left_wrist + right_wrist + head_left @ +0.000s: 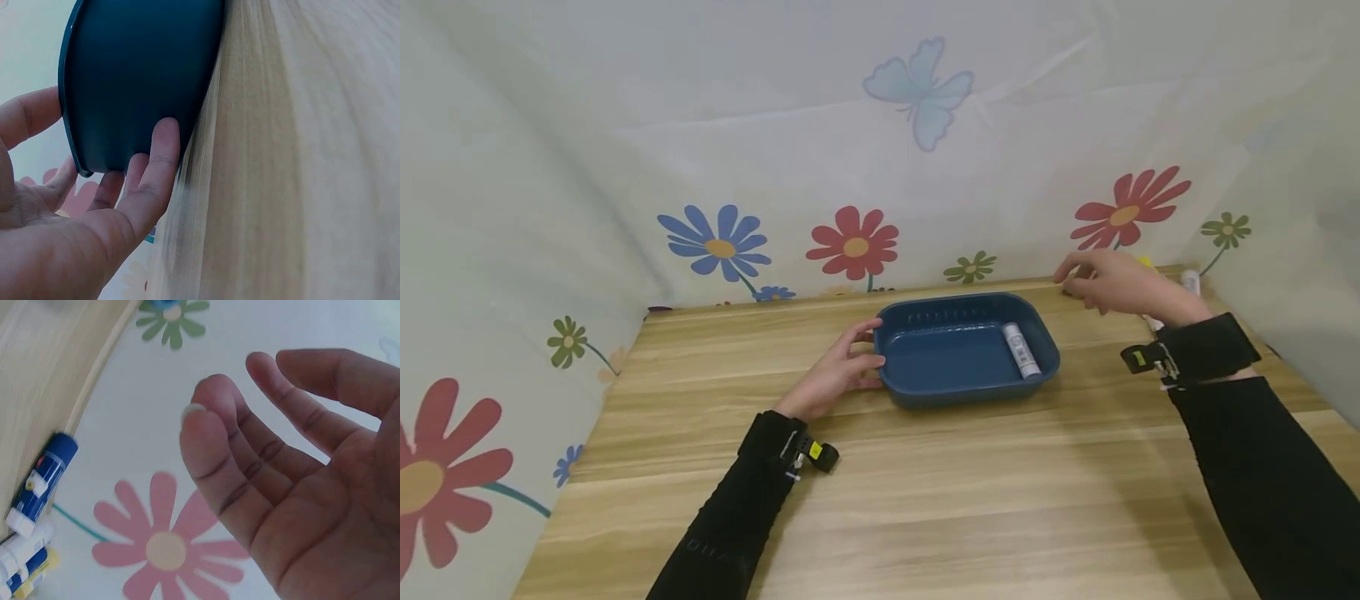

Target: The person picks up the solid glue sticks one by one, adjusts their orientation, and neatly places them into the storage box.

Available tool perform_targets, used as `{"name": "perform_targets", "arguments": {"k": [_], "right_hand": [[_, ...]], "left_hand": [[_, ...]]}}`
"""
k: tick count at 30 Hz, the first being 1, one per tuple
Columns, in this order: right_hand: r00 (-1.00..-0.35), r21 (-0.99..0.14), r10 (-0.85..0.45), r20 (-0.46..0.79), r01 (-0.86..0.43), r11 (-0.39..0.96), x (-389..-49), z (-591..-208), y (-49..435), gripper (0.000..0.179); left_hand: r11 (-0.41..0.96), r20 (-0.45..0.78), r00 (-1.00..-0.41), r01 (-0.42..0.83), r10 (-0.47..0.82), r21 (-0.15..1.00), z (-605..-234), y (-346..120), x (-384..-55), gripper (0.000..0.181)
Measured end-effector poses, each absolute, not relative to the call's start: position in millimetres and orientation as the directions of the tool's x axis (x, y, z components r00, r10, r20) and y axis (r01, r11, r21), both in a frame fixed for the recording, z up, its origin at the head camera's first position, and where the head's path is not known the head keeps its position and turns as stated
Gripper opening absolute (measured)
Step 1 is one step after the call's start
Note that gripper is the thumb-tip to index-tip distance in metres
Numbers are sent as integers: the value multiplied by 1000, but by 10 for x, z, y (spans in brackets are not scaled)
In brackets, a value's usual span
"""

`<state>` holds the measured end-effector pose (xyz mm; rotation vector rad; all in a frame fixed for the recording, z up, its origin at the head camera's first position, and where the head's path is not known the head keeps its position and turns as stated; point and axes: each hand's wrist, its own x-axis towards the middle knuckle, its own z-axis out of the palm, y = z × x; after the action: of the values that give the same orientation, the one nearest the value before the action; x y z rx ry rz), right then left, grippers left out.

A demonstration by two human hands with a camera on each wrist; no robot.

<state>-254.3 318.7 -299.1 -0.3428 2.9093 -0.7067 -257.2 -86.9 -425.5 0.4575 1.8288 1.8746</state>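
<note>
A dark blue plastic tray (966,396) stands on the wooden table. Inside it, near the right end, lies a white glue stick (1021,350) with printing on its label. My left hand (835,375) touches the tray's left end, its spread fingertips resting on the rim and outer wall (112,75). To the right of the tray, my right hand (1112,283) hovers near the table's back edge. Its fingers (206,447) are loosely bent with nothing between them. Close to that hand lie more glue sticks, one of them blue with a white end (42,481).
Another white glue stick (1191,282) is at the back right corner, and a yellow one (39,572) lies among the group. A flower-printed curtain (1000,167) rises behind the table (962,500) and along its sides.
</note>
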Motion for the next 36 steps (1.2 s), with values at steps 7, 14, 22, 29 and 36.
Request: {"name": "perform_targets", "arguments": {"k": [7,14,22,29,36], "right_hand": [[-982,-463,-189,-20,-158,872,-2477,-2980,3471,30],[-988,-482,-152,9,-137,865,-2414,-3006,3648,35],[-994,-498,-109,-7,-91,863,-2427,-3066,3803,39],[-995,-473,-62,-82,-16,881,-2420,-3134,4033,39],[-985,-452,-28,-172,54,890,-2415,-3261,4227,41]], "left_hand": [[4,-92,-835,-108,543,994,-4263,-897,-2551,58],[-6,-92,-842,-112,531,994,-4251,-934,-2503,58],[3,-74,-847,-85,526,996,-4216,-983,-2466,60],[19,-83,-843,-86,531,996,-4213,-954,-2508,60],[31,-98,-836,-97,540,995,-4242,-879,-2529,59]]}}
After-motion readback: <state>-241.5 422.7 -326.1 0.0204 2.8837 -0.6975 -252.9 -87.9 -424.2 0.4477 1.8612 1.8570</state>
